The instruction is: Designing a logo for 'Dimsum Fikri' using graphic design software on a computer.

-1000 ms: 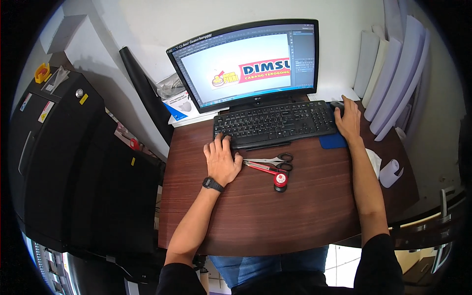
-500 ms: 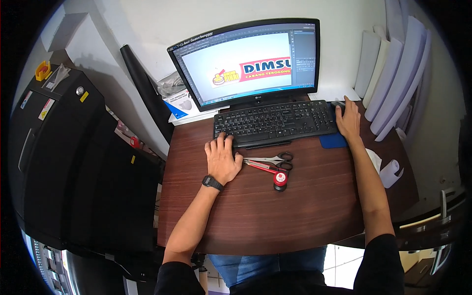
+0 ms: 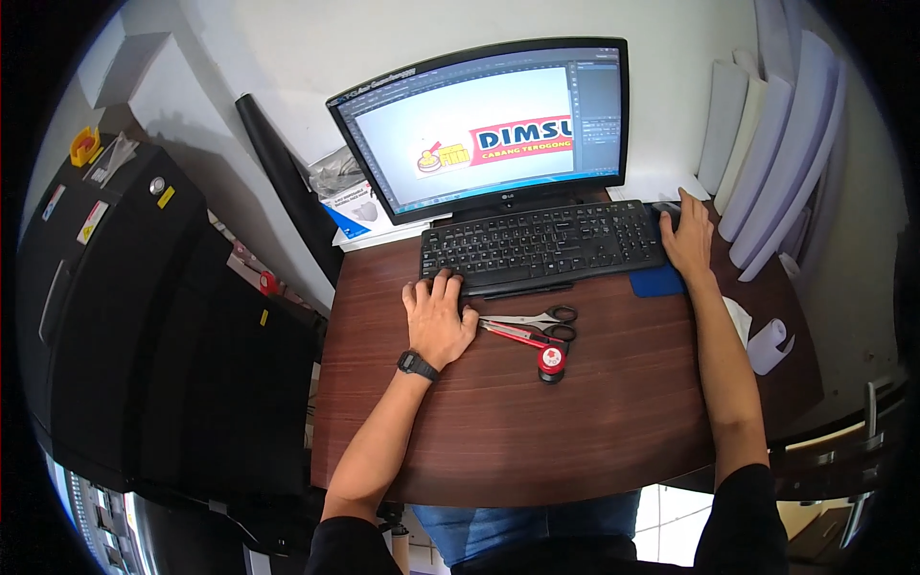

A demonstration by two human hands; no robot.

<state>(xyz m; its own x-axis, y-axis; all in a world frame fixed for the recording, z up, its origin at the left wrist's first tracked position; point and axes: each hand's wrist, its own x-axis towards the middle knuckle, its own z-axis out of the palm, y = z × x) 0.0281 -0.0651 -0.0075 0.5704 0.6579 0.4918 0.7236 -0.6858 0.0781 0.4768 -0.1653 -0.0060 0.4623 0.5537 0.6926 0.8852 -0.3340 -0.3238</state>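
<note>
Desk: dark, wood-grained.
Keyboard: black, oblong, touched near-left by left hand, fingers parted.
Mouse: dark, held far-right by right hand, fingers around it.

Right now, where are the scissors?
In the head view, the scissors lie on the desk, right of the left hand, in front of the keyboard.

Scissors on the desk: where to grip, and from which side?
Scissors: probably best by the black finger loops, coming from above and the right. The loops lie at the right end; the blades point left, their tips close to the thumb of the left hand. The red cutter lies along the near side and the red round-topped object sits just nearer, so the far side looks freer.
</note>
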